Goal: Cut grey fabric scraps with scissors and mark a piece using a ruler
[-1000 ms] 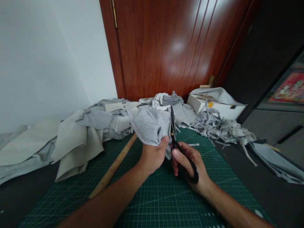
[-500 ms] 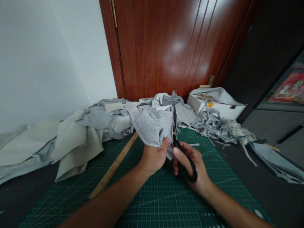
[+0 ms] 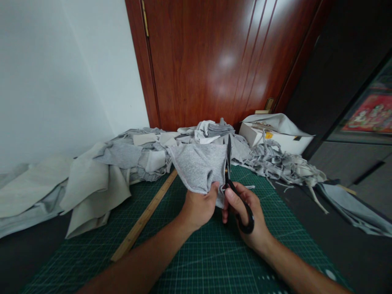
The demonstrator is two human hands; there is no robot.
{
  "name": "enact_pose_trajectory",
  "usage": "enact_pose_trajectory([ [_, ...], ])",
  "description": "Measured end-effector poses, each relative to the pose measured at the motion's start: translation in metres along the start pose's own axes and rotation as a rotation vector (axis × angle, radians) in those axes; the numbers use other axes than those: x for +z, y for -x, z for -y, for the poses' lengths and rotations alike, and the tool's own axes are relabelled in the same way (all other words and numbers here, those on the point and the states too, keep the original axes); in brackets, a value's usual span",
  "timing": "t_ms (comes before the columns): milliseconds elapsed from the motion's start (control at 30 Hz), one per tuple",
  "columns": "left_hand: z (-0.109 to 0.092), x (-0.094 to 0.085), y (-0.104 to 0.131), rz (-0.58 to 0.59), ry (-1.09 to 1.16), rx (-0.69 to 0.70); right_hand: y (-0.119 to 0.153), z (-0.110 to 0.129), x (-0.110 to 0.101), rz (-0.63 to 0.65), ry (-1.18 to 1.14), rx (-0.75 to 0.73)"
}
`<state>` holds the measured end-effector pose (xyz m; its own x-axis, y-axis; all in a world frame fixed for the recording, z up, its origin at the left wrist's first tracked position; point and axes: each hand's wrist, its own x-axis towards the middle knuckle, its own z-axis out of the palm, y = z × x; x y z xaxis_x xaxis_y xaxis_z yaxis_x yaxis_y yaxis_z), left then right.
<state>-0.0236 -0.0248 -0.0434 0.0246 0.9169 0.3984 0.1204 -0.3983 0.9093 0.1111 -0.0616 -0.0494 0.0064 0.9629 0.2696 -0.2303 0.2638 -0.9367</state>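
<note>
A piece of heathered grey knit fabric (image 3: 199,163) with a seamed edge is pinched in my left hand (image 3: 200,206), thumb on top, raised above the green cutting mat (image 3: 202,253). My right hand (image 3: 248,212) grips black-handled scissors (image 3: 227,169), fingers through the loops. Their blades point away from me along the fabric's right edge and look nearly closed. Whether cloth lies between the blades I cannot tell. Behind my right hand, a thin light strip (image 3: 249,187) rests on the mat.
A wooden ruler (image 3: 147,214) lies slanted on the mat's left side. Piled grey and cream cloth (image 3: 122,155) runs along the back and left. Tangled fabric strips (image 3: 284,163) lie at the right, before a white box (image 3: 281,141). A brown door (image 3: 202,61) stands behind.
The scissors have shifted slightly right and turned more upright beside the fabric's edge. Both hands keep their grip. The whole view has moved a little.
</note>
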Motion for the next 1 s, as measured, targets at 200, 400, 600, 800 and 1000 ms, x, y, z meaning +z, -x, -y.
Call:
enact_pose_trajectory([
  [200,0.003,0.001,0.003,0.126,0.068,-0.064,0.0,-0.004,-0.003,0.017,-0.027,-0.001],
  [400,0.0,0.003,0.004,0.21,0.149,-0.122,0.0,-0.007,-0.004,0.032,-0.06,-0.012],
  [600,-0.005,0.003,0.005,0.232,0.156,-0.126,-0.001,-0.007,-0.003,0.041,-0.075,-0.018],
  [800,-0.011,0.003,0.004,0.265,0.175,-0.128,0.0,-0.007,-0.003,0.062,-0.106,-0.027],
  [1000,-0.009,0.004,0.005,0.282,0.178,-0.137,0.001,-0.005,-0.003,0.046,-0.089,-0.019],
])
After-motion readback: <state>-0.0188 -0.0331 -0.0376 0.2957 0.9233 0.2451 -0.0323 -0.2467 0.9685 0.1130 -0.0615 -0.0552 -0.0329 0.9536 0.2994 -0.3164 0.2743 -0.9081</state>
